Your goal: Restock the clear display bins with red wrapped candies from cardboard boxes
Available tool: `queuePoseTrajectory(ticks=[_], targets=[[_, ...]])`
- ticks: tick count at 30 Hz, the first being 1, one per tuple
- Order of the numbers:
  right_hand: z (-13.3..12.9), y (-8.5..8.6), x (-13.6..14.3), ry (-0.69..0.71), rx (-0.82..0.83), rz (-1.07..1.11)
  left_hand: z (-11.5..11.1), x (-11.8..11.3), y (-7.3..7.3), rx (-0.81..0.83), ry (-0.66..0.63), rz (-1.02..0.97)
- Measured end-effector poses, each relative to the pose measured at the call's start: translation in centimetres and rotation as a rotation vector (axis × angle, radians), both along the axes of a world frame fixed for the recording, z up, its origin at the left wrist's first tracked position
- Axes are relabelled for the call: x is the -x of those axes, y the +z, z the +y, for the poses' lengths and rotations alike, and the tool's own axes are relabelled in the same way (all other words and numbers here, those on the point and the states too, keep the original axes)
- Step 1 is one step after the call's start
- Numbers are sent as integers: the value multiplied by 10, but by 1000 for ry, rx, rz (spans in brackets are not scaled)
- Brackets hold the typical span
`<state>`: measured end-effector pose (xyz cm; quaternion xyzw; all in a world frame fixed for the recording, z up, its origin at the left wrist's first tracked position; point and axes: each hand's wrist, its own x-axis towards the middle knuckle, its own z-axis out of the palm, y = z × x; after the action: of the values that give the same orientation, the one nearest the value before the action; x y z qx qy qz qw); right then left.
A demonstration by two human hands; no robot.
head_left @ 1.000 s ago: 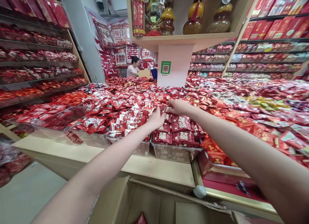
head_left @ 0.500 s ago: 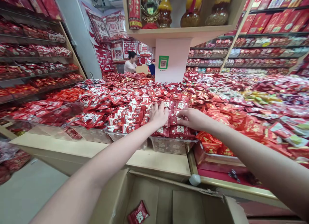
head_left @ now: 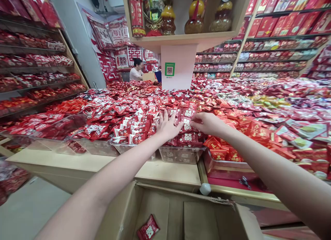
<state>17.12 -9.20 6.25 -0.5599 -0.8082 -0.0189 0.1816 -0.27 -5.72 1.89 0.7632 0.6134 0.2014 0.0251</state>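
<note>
Red packets [head_left: 188, 138] sit stacked; my left hand [head_left: 167, 128] has fanned wider, grip released; my right hand [head_left: 209, 124] curls alongside, grasp indeterminable.

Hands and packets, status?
Left hand open, fingers spread over dark red packets; right hand at their right side, fingers curved. One packet in cardboard box. Nothing visible blocking either hand.

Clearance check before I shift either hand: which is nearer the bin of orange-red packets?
Your right. The right hand is just behind the left end of the bin, by the maroon packets; the left hand is farther left, fingers spread over the maroon packets.
</note>
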Motion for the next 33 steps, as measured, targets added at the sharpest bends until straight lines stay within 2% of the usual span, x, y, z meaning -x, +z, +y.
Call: queuePoseTrajectory(ticks=[3, 7, 15, 22, 33], targets=[[6, 3, -7, -37, -7, -31, -4, -2, 1, -16, -37, 27], [18, 5, -7, -157, 57, -106, -9, -6, 4, -60, -103, 62], [45, -7, -3, -304, 100, -162, -16, -4, 10, -78, -342, 117], [55, -14, -8, -293, 116, -134, -12, -1, 10, -100, -472, 175], [64, -4, -4, -269, 50, -43, -10, -3, 9, -122, -618, 255]])
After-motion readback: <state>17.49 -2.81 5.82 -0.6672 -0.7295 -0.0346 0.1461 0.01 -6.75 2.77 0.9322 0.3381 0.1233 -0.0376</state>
